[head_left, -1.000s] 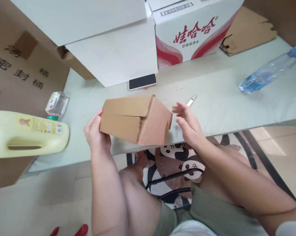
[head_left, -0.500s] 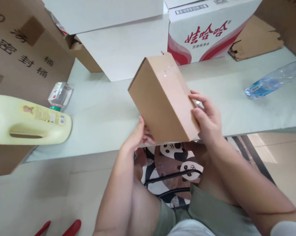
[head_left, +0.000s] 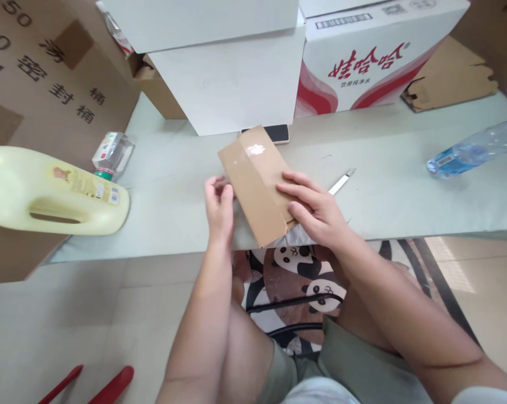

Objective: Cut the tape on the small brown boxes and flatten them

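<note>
A small brown cardboard box point(head_left: 253, 179) lies at a slant by the table's front edge, with shiny clear tape on its upper face. My right hand point(head_left: 314, 207) rests on its right part, fingers stretched across the cardboard. Beside its left edge is my left hand point(head_left: 220, 207), fingers loosely curled and thumb apart; whether it touches the box I cannot tell. A slim white and silver knife-like tool point(head_left: 341, 183) lies just past my right hand. Behind the box, a phone point(head_left: 277, 133) with a dark screen is partly covered.
White cartons point(head_left: 232, 84) and a red-and-white water carton point(head_left: 363, 73) stand along the back. On the left are a yellow jug point(head_left: 89, 207), a clear bottle point(head_left: 114, 152) and a large brown carton point(head_left: 60, 106). A water bottle point(head_left: 459, 157) lies right, near flattened cardboard point(head_left: 451, 78).
The box has come down and turned, now showing its taped face. My left hand has moved up along its left side; my right hand has shifted onto its face. The phone and slim tool came into view.
</note>
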`<state>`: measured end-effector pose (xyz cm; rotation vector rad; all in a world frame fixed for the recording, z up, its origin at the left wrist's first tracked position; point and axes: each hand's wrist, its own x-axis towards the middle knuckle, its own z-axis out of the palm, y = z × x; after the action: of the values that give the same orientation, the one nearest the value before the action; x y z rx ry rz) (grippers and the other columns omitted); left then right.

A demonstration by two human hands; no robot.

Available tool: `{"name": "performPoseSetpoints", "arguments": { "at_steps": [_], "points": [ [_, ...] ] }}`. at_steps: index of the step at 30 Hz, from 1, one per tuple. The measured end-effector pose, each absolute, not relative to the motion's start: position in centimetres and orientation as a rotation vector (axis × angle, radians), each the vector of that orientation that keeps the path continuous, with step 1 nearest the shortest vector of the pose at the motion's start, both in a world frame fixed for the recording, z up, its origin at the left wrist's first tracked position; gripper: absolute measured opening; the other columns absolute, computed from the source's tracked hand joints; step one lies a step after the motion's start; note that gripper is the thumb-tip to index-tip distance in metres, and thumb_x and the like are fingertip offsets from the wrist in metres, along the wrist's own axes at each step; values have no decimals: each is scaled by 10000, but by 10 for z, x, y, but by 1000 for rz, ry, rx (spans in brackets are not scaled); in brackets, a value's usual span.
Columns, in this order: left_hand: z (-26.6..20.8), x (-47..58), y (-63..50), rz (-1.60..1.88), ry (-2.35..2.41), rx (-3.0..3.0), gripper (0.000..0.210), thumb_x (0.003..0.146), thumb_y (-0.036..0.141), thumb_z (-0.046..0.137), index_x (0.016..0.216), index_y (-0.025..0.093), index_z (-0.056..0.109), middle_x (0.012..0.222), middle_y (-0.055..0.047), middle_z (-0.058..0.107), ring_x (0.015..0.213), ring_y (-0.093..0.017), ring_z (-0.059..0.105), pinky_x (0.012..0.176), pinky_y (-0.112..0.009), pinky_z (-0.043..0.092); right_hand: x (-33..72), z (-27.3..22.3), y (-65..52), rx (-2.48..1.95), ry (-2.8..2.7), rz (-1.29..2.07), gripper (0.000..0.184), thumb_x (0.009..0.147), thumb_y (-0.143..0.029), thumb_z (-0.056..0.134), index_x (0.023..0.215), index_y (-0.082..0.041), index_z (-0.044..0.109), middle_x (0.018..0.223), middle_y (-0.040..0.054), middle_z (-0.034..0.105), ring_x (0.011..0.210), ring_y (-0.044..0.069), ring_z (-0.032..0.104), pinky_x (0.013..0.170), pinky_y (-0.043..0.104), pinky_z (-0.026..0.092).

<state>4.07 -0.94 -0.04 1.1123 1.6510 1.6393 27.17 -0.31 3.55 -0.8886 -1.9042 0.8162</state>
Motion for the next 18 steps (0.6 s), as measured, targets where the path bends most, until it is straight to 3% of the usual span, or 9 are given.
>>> {"name": "performPoseSetpoints", "arguments": {
  "at_steps": [2, 4, 7, 10, 12, 15, 18],
  "points": [
    [3, 32, -5, 1857, 1626, 1233, 555, 803, 676, 625, 1187, 280, 567, 1287, -95, 604, 1230, -249, 579, 982, -391, 506, 268, 38, -4, -832, -1941, 871, 360, 969, -376, 529, 1256, -271, 718, 1463, 94, 597, 1360, 275, 559, 1171, 516, 424],
    [9, 25, -3, 1850, 1591, 1393, 548, 806, 663, 630, 1209, 296, 585, 1371, -83, 551, 1353, -275, 495, 1108, -427, 426, 266, 39, -4, -754, -1976, 948, 341, 966, -374, 540, 1233, -276, 729, 1443, 88, 612, 1335, 269, 580, 1157, 510, 437],
    [14, 21, -2, 1730, 1563, 1506, 409, 831, 552, 644, 1134, 279, 669, 1338, -81, 555, 1374, -296, 472, 1184, -445, 350, 270, 36, -5, -657, -2000, 1033, 333, 980, -397, 537, 1230, -285, 725, 1448, 80, 609, 1344, 248, 573, 1151, 479, 440],
    [14, 22, -5, 1725, 1588, 1475, 296, 835, 437, 622, 1067, 275, 712, 1283, -77, 578, 1340, -292, 494, 1180, -444, 365, 281, 29, -2, -721, -1977, 1012, 389, 992, -483, 483, 1240, -286, 710, 1402, 83, 640, 1294, 253, 603, 1090, 473, 483],
    [14, 22, -7, 1737, 1615, 1460, 273, 822, 383, 598, 1042, 278, 721, 1260, -68, 592, 1332, -292, 497, 1173, -449, 376, 294, 24, 6, -1045, -1874, 879, 412, 987, -490, 451, 1220, -262, 703, 1192, 97, 730, 1077, 262, 691, 953, 479, 545],
    [13, 20, -7, 1766, 1615, 1459, 283, 803, 335, 567, 1030, 274, 724, 1234, -61, 605, 1332, -295, 490, 1173, -459, 371, 315, 16, 21, -1755, -1745, 632, 443, 923, -459, 517, 1269, -219, 656, 862, 85, 734, 804, 287, 683, 786, 480, 546],
    [12, 19, -6, 1784, 1590, 1450, 281, 796, 321, 562, 1018, 268, 726, 1215, -66, 604, 1330, -304, 482, 1179, -477, 355, 326, 11, 32, -2152, -1911, 605, 515, 865, -492, 564, 1306, -235, 632, 877, 111, 735, 821, 338, 675, 747, 485, 516]
  ]
}}
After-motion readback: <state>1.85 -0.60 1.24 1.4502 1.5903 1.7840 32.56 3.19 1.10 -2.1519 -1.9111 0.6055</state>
